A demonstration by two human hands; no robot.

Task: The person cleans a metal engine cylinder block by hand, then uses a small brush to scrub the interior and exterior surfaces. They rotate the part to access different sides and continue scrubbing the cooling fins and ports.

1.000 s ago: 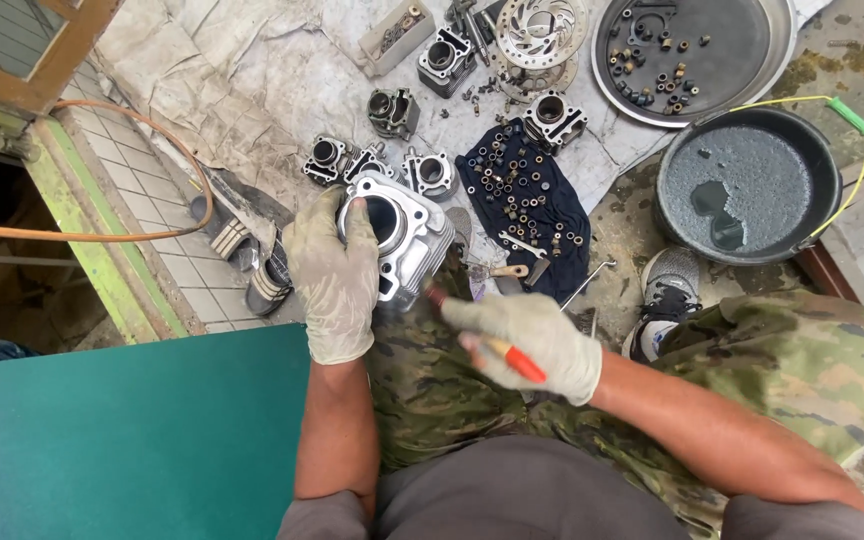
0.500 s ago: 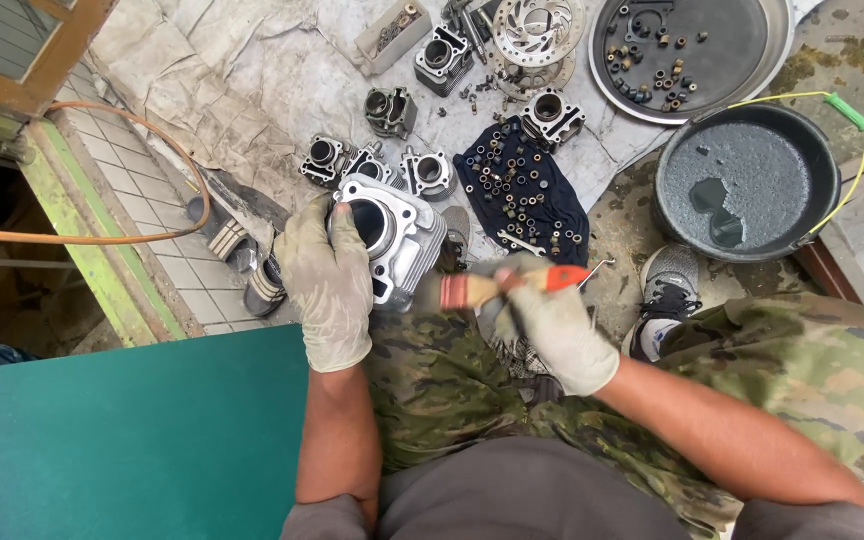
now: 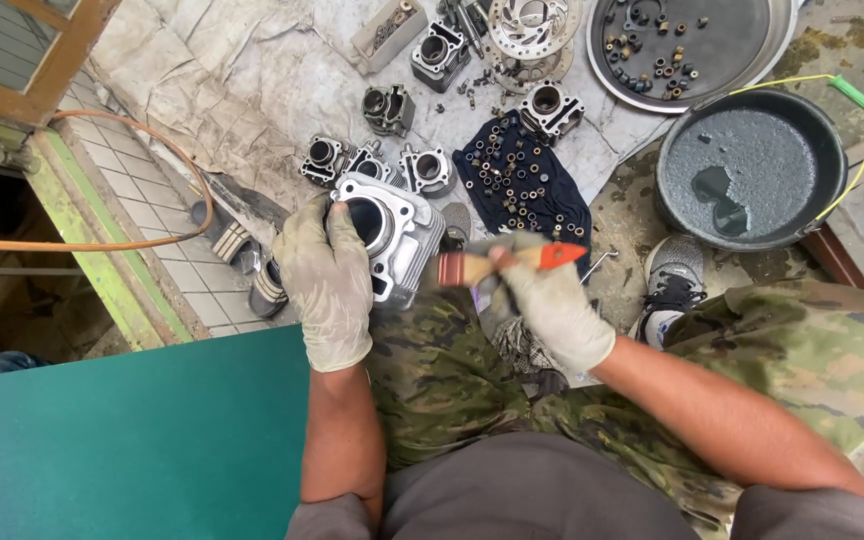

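Head view, looking down at a seated person in camo trousers. Left hand [image 3: 327, 280], gloved, fingers wrapped over the rim and side of a silver cylinder [image 3: 392, 235], gripping it; the cylinder is held above the left knee, bore facing up and slightly toward the camera, fins on its right side. Right hand [image 3: 552, 305], gloved, fingers closed around a brush [image 3: 507, 265] with a wooden handle and orange end; the brush lies roughly level, its bristle end just beside the cylinder's right side, touching or nearly so, can't tell which. Orange end points right.

Around them: grey cloth [image 3: 252, 90] spread on the ground beyond the cylinder, with several smaller cylinder blocks [image 3: 427, 170] just past it. Dark cloth [image 3: 522, 180] covered in small nuts and bushings lies right of those, behind the brush. Brake disc [image 3: 532, 25] at the top edge. Round metal tray [image 3: 712, 45] with small parts top right. Black tub [image 3: 752, 170] with grey liquid at right, with a yellow wire handle and green grip. Shoe [image 3: 672, 280] below the tub, near the right hand. Orange hose [image 3: 82, 240] runs across the tiled ledge at left. Green sheet [image 3: 122, 440] bottom left, beside the left forearm.
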